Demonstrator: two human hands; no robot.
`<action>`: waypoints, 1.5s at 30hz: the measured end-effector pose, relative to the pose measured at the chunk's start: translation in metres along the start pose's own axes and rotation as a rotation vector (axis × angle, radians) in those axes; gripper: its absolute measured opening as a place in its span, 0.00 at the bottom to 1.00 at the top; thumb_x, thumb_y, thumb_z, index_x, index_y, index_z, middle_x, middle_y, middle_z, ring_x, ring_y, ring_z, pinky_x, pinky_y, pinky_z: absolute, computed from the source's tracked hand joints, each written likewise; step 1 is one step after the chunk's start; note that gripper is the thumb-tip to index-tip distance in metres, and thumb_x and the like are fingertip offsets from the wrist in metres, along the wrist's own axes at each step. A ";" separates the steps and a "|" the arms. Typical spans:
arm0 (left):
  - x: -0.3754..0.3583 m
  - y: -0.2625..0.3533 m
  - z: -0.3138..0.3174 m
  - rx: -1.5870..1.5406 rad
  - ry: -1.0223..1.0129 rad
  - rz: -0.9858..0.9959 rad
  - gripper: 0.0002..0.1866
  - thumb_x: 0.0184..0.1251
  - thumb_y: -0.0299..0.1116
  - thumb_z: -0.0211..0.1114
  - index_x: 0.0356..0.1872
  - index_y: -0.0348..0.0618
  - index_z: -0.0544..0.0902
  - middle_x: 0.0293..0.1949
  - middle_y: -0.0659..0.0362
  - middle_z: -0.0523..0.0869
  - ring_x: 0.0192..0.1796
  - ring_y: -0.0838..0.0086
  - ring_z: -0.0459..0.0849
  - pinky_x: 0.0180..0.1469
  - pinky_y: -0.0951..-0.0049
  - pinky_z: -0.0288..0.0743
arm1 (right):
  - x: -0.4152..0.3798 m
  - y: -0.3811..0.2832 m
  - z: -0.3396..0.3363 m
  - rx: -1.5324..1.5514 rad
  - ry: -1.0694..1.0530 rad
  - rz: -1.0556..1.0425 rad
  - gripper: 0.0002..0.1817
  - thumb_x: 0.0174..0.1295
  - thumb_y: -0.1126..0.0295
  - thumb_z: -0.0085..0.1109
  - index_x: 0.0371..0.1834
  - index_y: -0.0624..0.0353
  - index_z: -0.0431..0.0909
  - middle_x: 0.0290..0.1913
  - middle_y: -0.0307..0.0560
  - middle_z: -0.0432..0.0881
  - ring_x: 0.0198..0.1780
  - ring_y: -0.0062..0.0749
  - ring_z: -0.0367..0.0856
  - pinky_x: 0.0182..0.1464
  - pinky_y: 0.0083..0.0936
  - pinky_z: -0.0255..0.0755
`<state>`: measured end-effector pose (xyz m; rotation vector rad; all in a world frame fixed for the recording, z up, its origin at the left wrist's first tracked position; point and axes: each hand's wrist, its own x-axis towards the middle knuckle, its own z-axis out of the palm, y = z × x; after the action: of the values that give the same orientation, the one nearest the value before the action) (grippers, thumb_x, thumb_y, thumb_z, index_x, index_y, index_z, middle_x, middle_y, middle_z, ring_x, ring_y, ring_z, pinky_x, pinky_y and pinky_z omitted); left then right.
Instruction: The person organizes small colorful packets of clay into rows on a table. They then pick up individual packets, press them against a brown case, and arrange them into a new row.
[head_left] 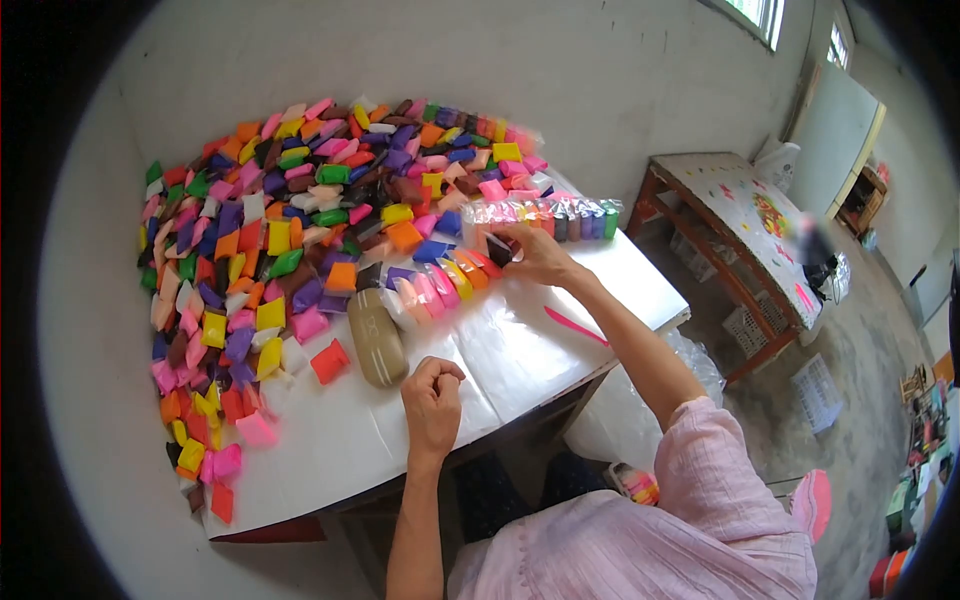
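Observation:
My right hand point(535, 255) pinches a small dark packet point(497, 250) at the right end of a row of coloured packets point(440, 287) running pink, yellow, orange and red. Just behind that row lies a clear bag of several coloured packets point(575, 220). Curled closed, my left hand point(434, 400) hovers over the near part of the white table; whether anything is inside its fingers is hidden. An olive-brown case point(377, 340) lies left of it, beside a single red packet point(330, 362).
A large heap of coloured packets point(270, 240) covers the table's left and back. A pink strip point(575, 326) lies on the white tabletop point(520, 350). Another table point(735, 200), a white basket point(817, 393) and plastic bags point(620, 420) are at the right.

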<state>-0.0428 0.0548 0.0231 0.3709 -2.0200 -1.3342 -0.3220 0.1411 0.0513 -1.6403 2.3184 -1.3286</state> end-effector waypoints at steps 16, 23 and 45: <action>0.000 -0.003 0.002 0.026 -0.008 0.018 0.08 0.59 0.19 0.51 0.27 0.31 0.79 0.26 0.53 0.79 0.27 0.71 0.75 0.31 0.71 0.67 | -0.010 -0.001 0.023 -0.478 -0.031 0.055 0.34 0.51 0.71 0.66 0.64 0.62 0.68 0.56 0.59 0.75 0.59 0.53 0.76 0.60 0.41 0.70; 0.000 -0.006 0.002 0.018 -0.013 0.012 0.08 0.59 0.18 0.51 0.27 0.31 0.79 0.26 0.55 0.79 0.27 0.73 0.73 0.31 0.72 0.66 | -0.013 -0.004 0.023 -0.466 -0.041 0.107 0.33 0.51 0.68 0.67 0.63 0.61 0.69 0.55 0.58 0.75 0.58 0.53 0.75 0.58 0.41 0.71; 0.000 -0.012 0.003 0.031 -0.015 0.054 0.09 0.61 0.22 0.52 0.28 0.33 0.81 0.25 0.61 0.79 0.28 0.80 0.74 0.32 0.78 0.67 | -0.126 -0.052 0.024 -0.701 0.245 0.157 0.09 0.57 0.68 0.61 0.34 0.63 0.80 0.43 0.54 0.78 0.49 0.45 0.75 0.50 0.38 0.70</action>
<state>-0.0462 0.0516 0.0115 0.3195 -2.0503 -1.2781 -0.2144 0.2195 0.0130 -1.4085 3.2375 -0.7535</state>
